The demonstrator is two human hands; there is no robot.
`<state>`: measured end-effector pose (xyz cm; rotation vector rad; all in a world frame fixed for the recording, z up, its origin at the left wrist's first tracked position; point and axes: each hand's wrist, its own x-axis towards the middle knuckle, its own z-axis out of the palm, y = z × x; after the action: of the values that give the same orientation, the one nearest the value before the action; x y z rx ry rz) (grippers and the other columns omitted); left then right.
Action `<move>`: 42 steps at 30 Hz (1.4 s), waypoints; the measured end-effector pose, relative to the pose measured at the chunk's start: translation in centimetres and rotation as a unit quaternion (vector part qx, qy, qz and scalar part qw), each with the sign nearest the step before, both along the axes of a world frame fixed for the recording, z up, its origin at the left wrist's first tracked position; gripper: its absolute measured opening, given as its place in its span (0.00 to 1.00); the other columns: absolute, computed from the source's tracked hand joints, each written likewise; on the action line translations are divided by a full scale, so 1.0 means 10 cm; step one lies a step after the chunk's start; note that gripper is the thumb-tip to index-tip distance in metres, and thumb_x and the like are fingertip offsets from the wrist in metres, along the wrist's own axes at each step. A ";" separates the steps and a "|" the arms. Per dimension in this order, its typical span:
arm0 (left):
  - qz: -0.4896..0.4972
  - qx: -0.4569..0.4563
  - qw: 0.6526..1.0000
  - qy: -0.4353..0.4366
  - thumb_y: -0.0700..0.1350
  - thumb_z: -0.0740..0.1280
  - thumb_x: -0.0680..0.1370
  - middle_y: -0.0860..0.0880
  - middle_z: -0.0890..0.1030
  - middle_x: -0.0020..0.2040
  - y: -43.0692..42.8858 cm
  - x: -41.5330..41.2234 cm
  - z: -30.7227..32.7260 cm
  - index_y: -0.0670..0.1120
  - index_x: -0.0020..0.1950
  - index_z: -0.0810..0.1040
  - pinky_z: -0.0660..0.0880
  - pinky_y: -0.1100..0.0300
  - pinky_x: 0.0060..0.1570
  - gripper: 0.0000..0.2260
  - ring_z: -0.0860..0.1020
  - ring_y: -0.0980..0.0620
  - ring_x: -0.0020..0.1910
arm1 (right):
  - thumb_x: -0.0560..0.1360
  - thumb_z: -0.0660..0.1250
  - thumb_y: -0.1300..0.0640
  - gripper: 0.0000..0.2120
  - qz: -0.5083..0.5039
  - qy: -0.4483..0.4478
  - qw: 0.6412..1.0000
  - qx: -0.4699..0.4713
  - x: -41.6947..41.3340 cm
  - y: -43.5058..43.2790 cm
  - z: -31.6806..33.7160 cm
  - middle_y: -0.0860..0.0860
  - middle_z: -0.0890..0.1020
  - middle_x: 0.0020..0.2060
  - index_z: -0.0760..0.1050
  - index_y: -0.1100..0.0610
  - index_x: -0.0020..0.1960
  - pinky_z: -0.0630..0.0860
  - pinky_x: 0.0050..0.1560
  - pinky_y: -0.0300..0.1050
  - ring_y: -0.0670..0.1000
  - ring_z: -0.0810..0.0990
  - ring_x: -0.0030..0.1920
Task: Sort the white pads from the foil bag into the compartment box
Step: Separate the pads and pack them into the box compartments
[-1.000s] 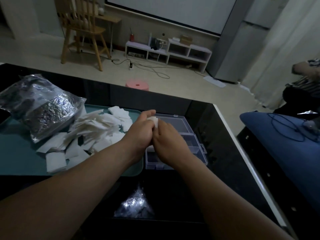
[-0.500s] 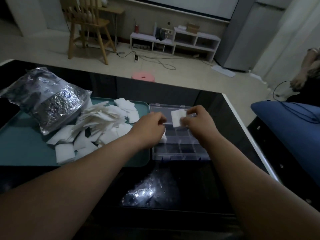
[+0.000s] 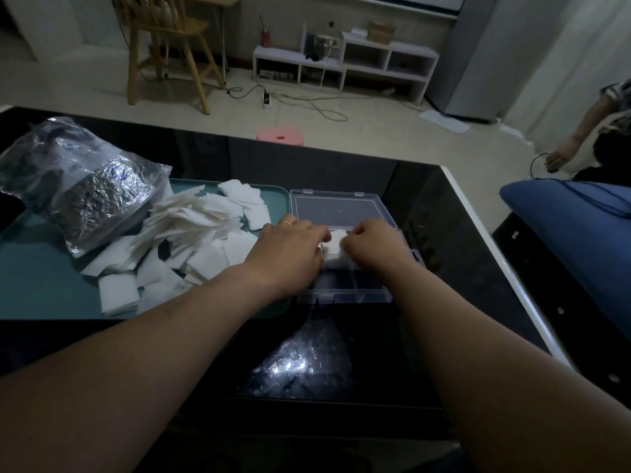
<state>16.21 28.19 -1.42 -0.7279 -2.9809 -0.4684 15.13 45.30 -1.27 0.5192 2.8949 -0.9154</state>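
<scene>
A clear plastic compartment box point(image 3: 345, 291) lies open on the dark table, its lid point(image 3: 336, 208) folded back. Over the box's middle, my left hand point(image 3: 290, 249) and my right hand point(image 3: 374, 245) pinch one white pad point(image 3: 336, 242) between them, just above a compartment. A heap of white pads point(image 3: 191, 240) is spread on the teal tray point(image 3: 41, 291) to the left. The crumpled foil bag point(image 3: 78, 186) lies at the tray's far left, partly on the pads.
The black glossy table point(image 3: 444, 233) has a white edge on the right. A blue cushion point(image 3: 573, 227) sits beyond it, with another person's arm point(image 3: 577, 131) farther right. On the floor behind are a pink stool point(image 3: 280, 136), a wooden chair point(image 3: 167, 46) and a low white shelf point(image 3: 345, 63).
Both hands have come down together with the pad, from above the lid area to the box's middle compartments. The view tilted slightly.
</scene>
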 end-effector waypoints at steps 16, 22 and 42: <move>0.016 0.130 0.990 0.050 0.46 0.58 0.77 0.49 0.80 0.51 -0.67 0.10 0.49 0.49 0.51 0.81 0.74 0.45 0.55 0.12 0.76 0.46 0.53 | 0.81 0.68 0.50 0.05 0.148 0.197 0.969 -0.011 0.06 -0.75 0.38 0.45 0.81 0.41 0.78 0.50 0.48 0.75 0.39 0.43 0.45 0.79 0.42; 0.097 0.167 0.980 0.043 0.40 0.63 0.79 0.56 0.80 0.49 -1.50 0.25 0.40 0.50 0.51 0.82 0.75 0.55 0.50 0.09 0.78 0.55 0.49 | 0.78 0.68 0.51 0.08 0.305 0.092 0.943 0.098 0.21 -1.21 0.34 0.44 0.81 0.48 0.78 0.46 0.56 0.80 0.50 0.50 0.51 0.80 0.50; 0.167 0.066 0.984 -0.012 0.51 0.61 0.82 0.44 0.80 0.58 -1.69 -0.28 0.28 0.48 0.64 0.74 0.75 0.46 0.55 0.12 0.78 0.41 0.55 | 0.81 0.68 0.44 0.30 0.266 0.111 0.957 0.016 -0.27 -1.59 0.09 0.53 0.77 0.73 0.63 0.48 0.80 0.74 0.70 0.59 0.57 0.76 0.70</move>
<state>13.37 11.27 1.34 -0.2049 -2.9693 -0.6454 12.42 29.35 -0.38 -0.3794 2.9894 -0.8795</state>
